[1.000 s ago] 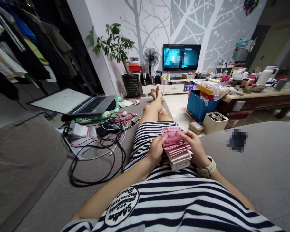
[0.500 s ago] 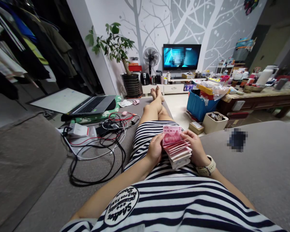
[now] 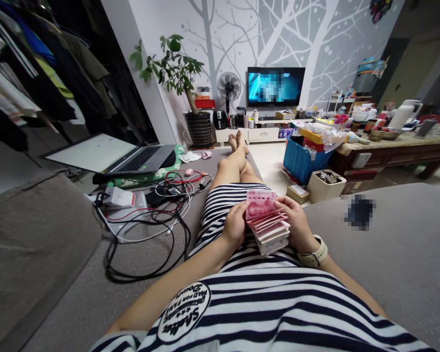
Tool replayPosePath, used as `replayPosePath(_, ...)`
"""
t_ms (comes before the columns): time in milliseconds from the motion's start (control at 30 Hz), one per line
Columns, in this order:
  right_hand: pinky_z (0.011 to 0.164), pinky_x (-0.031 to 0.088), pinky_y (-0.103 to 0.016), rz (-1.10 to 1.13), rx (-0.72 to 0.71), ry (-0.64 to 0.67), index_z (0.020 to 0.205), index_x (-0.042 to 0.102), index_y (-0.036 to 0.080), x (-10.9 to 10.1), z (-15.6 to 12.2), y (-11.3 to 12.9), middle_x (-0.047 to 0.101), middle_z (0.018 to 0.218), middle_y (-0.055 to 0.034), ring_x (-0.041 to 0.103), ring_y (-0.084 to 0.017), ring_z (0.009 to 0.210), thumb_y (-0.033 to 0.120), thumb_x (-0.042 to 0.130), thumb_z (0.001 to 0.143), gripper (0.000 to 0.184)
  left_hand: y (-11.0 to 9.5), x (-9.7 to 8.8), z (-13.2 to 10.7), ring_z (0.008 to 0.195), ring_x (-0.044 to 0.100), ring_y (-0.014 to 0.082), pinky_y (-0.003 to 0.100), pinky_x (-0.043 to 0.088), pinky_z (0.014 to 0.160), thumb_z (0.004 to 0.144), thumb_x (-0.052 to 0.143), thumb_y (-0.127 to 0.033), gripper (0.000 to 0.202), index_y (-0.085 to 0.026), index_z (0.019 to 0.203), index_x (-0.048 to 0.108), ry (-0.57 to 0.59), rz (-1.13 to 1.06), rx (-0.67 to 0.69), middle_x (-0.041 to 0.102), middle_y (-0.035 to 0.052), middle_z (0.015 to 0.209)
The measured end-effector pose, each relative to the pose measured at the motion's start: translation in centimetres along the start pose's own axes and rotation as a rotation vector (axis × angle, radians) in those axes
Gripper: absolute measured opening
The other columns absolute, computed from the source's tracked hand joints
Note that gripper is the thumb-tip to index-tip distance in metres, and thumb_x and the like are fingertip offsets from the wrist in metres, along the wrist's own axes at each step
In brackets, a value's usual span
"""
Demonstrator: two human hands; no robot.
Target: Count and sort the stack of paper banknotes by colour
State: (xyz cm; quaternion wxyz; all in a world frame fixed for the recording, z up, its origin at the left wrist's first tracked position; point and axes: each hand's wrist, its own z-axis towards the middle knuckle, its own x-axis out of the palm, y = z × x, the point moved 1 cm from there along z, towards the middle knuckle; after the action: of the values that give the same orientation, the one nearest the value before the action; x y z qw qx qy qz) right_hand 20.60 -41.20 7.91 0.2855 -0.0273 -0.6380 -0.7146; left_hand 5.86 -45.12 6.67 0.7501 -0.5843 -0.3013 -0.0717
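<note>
A wad of pink banknotes [image 3: 271,226] is held over my lap, its upper note marked 100 standing up and the others folded down towards me in layers. My left hand [image 3: 235,226] grips the wad at its left side, thumb along the edge. At the upper right corner, my right hand [image 3: 296,221] pinches the notes between thumb and fingers. A pale-strapped watch [image 3: 315,252] is on my right wrist. Beneath the notes lies the striped dress [image 3: 220,205] over my legs. The fingers behind the wad are partly hidden.
Left on the grey sofa [image 3: 146,298] are an open laptop [image 3: 132,156], tangled cables [image 3: 172,210] and a white charger [image 3: 119,198]. To the right stand a blue bin [image 3: 302,161], a beige bin [image 3: 326,186] and a cluttered table [image 3: 396,144]. A blurred dark item [image 3: 360,212] lies on the sofa.
The upper note has bent and tipped slightly between my fingers, and the folded layers have shifted a little. Both hands stay nearly in place. The television picture has changed.
</note>
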Motion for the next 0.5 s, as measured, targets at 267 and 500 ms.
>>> replayPosePath(267,0.049,0.032,-0.025,-0.046,-0.041,0.095,0.077,0.068,0.02,0.1,0.0,0.4,0.061,0.058,0.0006,0.045,-0.012,0.05,0.043,0.069,0.077,0.023,-1.0,0.1,-0.7,0.087,0.071,0.0273,0.039,0.052,0.086,0.08,0.057,-0.063,0.053,-0.013,0.076,0.073,0.092,0.061,-0.099,0.076,0.0146,0.083)
replayPosePath(500,0.07,0.046,-0.029,-0.129,-0.119,0.116,0.09,0.074,0.023,-0.3,0.1,-0.4,0.07,0.085,-0.0014,0.059,-0.017,0.076,0.022,0.06,0.076,0.021,-1.8,0.1,-0.8,0.082,0.071,0.0257,0.039,0.053,0.085,0.081,0.06,-0.055,0.044,-0.013,0.08,0.073,0.091,-0.109,-0.208,0.076,0.0111,0.084)
